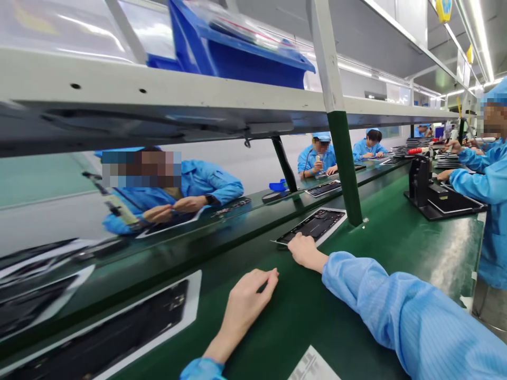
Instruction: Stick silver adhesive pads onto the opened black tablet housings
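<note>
My right hand (304, 249) reaches forward over the green bench and rests, fingers curled, at the near edge of an opened device chassis (312, 225) lying on the conveyor. Whether it grips the chassis edge is hidden. My left hand (247, 301) lies on the green mat (396, 248), fingers loosely bent and apart, holding nothing. A second opened chassis (119, 332) lies on the belt to the lower left of that hand.
A green shelf post (344, 163) stands just right of the chassis. Overhead runs a shelf with a blue bin (237, 47). A black fixture (435, 195) sits at the right. People in blue coats work opposite and to my right (491, 174). A paper sheet (312, 367) lies near me.
</note>
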`<state>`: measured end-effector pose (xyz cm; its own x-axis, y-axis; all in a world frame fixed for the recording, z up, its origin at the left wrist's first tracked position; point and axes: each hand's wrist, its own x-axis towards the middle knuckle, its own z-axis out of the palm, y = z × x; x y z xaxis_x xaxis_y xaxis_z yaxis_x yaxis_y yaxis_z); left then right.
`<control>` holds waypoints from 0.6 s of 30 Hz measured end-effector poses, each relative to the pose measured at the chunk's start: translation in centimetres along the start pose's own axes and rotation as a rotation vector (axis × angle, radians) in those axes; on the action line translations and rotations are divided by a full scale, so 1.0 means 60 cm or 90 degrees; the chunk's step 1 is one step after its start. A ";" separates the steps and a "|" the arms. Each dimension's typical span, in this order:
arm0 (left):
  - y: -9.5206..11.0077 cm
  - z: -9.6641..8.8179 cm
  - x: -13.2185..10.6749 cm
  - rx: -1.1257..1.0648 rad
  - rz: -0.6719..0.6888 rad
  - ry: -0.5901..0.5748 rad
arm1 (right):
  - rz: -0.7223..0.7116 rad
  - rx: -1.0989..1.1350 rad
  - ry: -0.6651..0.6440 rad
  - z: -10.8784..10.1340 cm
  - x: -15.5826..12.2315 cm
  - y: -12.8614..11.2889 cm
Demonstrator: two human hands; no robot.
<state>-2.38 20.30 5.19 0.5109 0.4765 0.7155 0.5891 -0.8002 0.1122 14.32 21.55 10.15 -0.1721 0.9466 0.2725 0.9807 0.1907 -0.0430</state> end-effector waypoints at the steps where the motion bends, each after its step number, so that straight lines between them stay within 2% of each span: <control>1: 0.035 -0.005 -0.004 -0.014 0.015 0.027 | 0.007 -0.004 0.012 -0.020 -0.003 0.005; 3: 0.116 -0.018 -0.019 -0.046 0.058 0.027 | 0.024 -0.010 0.040 -0.064 -0.009 0.019; 6: 0.233 -0.047 -0.054 -0.081 0.120 -0.071 | 0.025 -0.012 0.059 -0.117 -0.026 0.044; 8: 0.287 -0.070 -0.081 -0.077 0.133 -0.146 | -0.004 -0.011 0.046 -0.132 -0.052 0.055; 9: 0.304 -0.082 -0.094 -0.072 0.137 -0.182 | -0.032 -0.009 0.032 -0.135 -0.070 0.059; 11: 0.319 -0.104 -0.119 -0.059 0.130 -0.249 | -0.097 -0.006 0.002 -0.136 -0.116 0.065; 14: 0.313 -0.131 -0.154 -0.047 0.081 -0.331 | -0.162 0.003 -0.022 -0.142 -0.201 0.080; 18: 0.298 -0.144 -0.181 -0.033 -0.027 -0.377 | -0.252 0.044 -0.067 -0.145 -0.327 0.113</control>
<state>-2.78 -2.34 5.38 0.7587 0.6186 0.2043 0.5931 -0.7856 0.1762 25.14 1.99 12.88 -0.5461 0.8178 0.1815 0.8293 0.5584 -0.0209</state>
